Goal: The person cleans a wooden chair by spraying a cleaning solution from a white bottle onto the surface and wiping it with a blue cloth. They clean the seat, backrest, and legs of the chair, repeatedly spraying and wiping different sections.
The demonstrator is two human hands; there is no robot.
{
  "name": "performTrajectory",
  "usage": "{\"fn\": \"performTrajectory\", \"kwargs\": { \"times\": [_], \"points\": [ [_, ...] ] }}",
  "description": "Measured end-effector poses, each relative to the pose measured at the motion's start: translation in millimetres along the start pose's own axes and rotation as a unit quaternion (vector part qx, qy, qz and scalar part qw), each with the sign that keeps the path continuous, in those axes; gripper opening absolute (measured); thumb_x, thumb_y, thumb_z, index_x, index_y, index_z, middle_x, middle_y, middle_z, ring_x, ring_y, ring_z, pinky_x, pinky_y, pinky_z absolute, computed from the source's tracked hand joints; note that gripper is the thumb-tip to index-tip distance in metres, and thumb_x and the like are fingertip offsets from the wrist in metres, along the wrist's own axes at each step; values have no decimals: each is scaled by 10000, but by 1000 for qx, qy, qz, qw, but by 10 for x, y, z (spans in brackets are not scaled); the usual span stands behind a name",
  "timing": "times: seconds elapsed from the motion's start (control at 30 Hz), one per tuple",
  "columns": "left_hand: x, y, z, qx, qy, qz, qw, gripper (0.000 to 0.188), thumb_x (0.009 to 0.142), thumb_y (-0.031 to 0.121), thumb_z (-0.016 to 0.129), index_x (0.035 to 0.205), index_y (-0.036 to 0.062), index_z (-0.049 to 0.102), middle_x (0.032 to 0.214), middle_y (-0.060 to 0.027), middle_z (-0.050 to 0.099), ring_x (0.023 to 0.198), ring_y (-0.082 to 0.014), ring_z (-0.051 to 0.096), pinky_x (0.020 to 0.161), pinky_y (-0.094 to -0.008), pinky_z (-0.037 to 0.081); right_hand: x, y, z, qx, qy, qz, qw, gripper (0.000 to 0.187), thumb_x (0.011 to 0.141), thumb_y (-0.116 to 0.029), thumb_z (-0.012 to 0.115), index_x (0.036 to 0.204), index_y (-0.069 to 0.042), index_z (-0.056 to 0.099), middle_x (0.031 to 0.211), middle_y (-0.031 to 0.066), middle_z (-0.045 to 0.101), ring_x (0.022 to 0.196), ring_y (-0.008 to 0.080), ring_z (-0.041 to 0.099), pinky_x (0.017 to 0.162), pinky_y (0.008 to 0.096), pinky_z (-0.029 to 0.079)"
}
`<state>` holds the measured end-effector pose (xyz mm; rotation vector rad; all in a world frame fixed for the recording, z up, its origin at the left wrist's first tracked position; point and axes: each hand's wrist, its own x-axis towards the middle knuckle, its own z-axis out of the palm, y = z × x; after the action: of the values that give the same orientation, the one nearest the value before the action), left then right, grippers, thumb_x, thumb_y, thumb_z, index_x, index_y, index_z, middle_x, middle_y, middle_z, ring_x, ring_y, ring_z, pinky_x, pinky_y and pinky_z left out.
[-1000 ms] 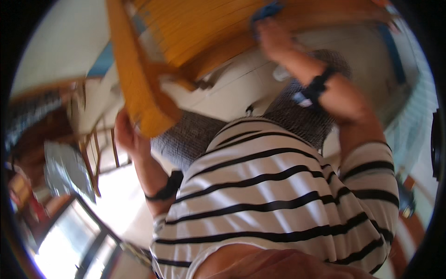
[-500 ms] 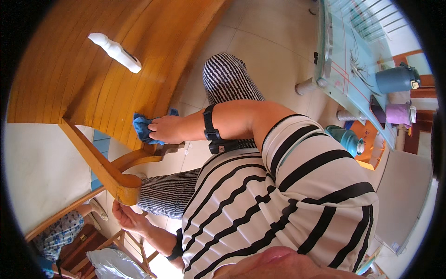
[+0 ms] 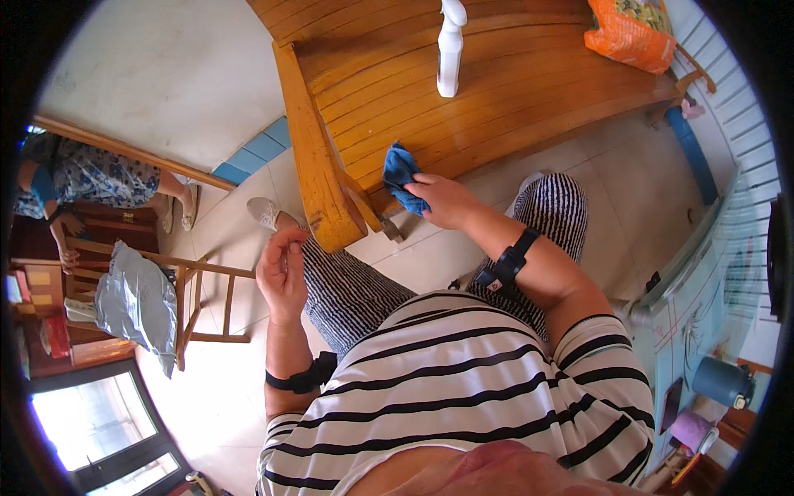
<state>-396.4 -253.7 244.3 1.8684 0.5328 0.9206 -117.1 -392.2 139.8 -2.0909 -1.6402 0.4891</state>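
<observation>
My right hand (image 3: 447, 202) is closed on a crumpled blue cloth (image 3: 399, 172), pressing it against the front edge of a slatted wooden bench (image 3: 496, 107) near its left end. My left hand (image 3: 282, 273) is raised beside the rounded front end of the bench's wooden armrest (image 3: 325, 211). Its fingers are curled in with the thumb close to them, and nothing shows in them. A white spray bottle (image 3: 449, 58) is on the bench slats, beyond the cloth.
An orange bag (image 3: 633, 37) rests at the bench's far right. A glass-topped table (image 3: 703, 322) holding a dark blue jug (image 3: 721, 382) and a purple cup (image 3: 691, 431) stands at right. Left are a wooden chair (image 3: 217, 337) with a silvery bag (image 3: 139, 302) and another person (image 3: 99, 178).
My view has swung to the right, so the bench and bottle appear farther right and the orange bag shows. The blue cloth stays under my right hand; my left hand remains near the armrest's end.
</observation>
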Motion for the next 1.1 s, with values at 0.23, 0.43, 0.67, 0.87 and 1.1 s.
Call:
{"fn": "performTrajectory", "kwargs": {
  "times": [0.23, 0.43, 0.67, 0.87, 1.1],
  "points": [
    [-122, 70, 15, 21, 10, -2, 1000, 164, 950, -7, 483, 1063, -46, 596, 999, -92, 614, 962, -151, 573, 863, -263, 446, 114, 148, -4, 58, 32, -43, 997, 557, 753, -126, 680, 1292, -69, 553, 1342, 184, 524, 1187, 366, 524, 986, 389, 444],
    [135, -20, 195, -107, 21, -138, 984, 321, 1007, 163, 458, 1276, -2, 514, 1165, -67, 587, 1075, -146, 539, 898, -280, 428, 172, 357, -122, 159, 38, -49, 985, 520, 735, -148, 682, 1235, -41, 584, 1242, 195, 591, 1126, 342, 578, 953, 373, 466],
    [747, -475, 250, -555, -155, -253, 777, 575, 1010, 449, 301, 1338, 2, 455, 1230, -192, 583, 1085, -295, 585, 936, -413, 469, 364, 104, -238, 235, 54, 15, 970, 413, 698, -192, 624, 1083, -49, 667, 1011, 229, 664, 943, 384, 636, 823, 418, 501],
    [1360, -677, 424, -456, -154, -299, 824, 666, 979, 532, 322, 1327, -20, 453, 1210, -217, 591, 1067, -311, 583, 940, -420, 465, 369, -261, -301, 276, 5, -5, 961, 506, 717, -138, 581, 1204, -2, 593, 1100, 221, 646, 983, 360, 630, 862, 360, 491],
    [1452, -630, 368, -450, -160, -310, 822, 645, 969, 522, 353, 1333, 1, 468, 1241, -221, 582, 1105, -329, 575, 990, -450, 436, 398, -654, -91, 256, 38, -28, 966, 583, 712, -137, 615, 1278, -24, 531, 1095, 239, 631, 1016, 373, 616, 888, 389, 482]
  ]
}}
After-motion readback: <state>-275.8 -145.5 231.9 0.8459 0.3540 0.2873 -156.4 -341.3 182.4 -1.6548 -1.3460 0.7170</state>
